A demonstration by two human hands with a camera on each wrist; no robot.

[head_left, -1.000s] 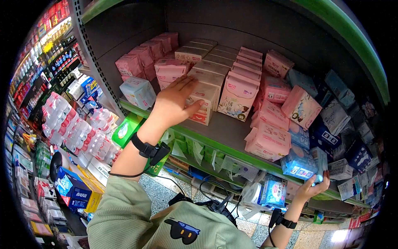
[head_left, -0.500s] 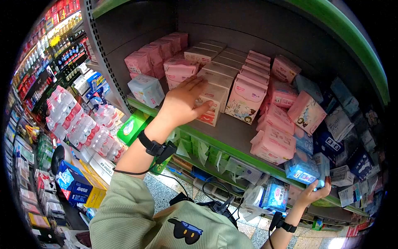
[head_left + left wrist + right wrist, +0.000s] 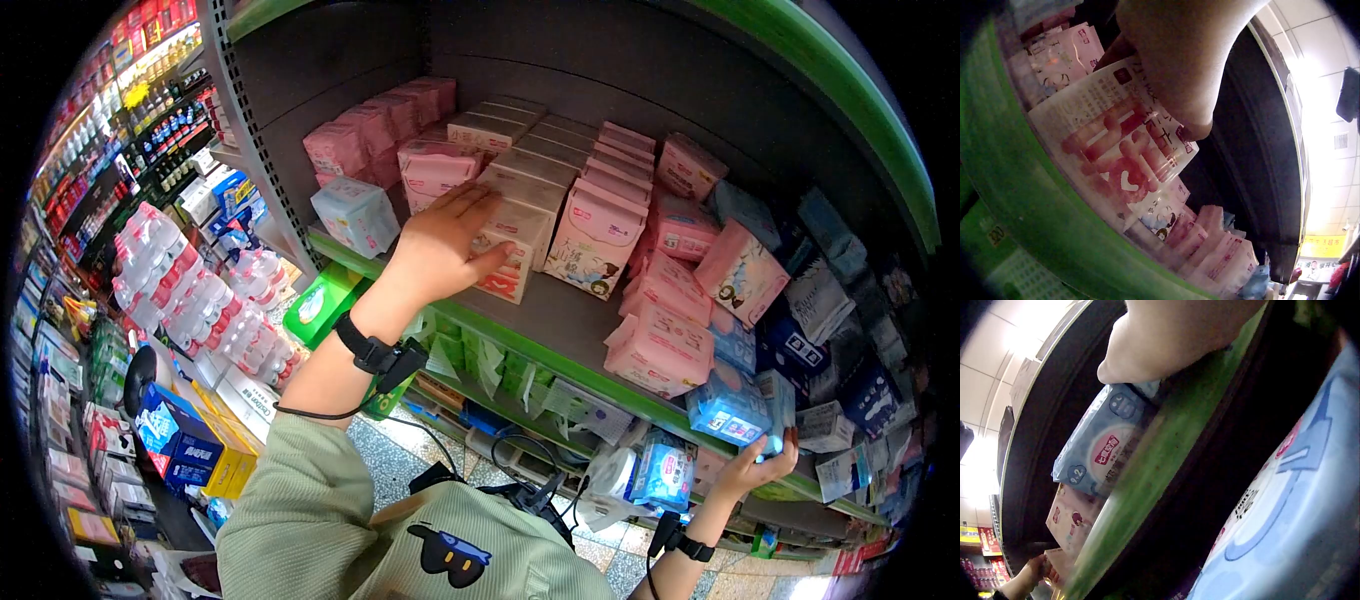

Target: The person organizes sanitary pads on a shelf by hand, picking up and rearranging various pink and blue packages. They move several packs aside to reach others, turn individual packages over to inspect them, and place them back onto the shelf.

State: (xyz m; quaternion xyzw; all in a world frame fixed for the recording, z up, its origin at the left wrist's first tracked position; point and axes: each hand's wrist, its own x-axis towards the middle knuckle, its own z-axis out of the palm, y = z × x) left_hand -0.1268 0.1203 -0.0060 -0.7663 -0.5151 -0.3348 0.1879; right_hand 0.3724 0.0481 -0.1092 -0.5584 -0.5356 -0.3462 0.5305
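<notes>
My left hand (image 3: 440, 250) rests on a pale carton with red print (image 3: 508, 275) at the front of a row, fingers straight over its top and thumb spread toward the right. In the left wrist view the carton's front (image 3: 1116, 147) faces the camera under that hand. At the shelf's right front, my right hand (image 3: 752, 470) grips a slim light-blue pack (image 3: 775, 395) between thumb and fingers. Beside it lies a wider blue pad pack (image 3: 728, 405), whose printed front (image 3: 1104, 440) shows below the hand in the right wrist view.
Pink cartons (image 3: 595, 235) stand right of the row, with pink soft packs (image 3: 660, 345) beyond. A white-blue pack (image 3: 355, 215) sits at the left end. The green shelf lip (image 3: 560, 355) runs along the front. Bottled-water bundles (image 3: 200, 300) are stacked left.
The head view has swung slightly left, so the shelf and both hands appear a little further right. Both hands keep their places on the packs.
</notes>
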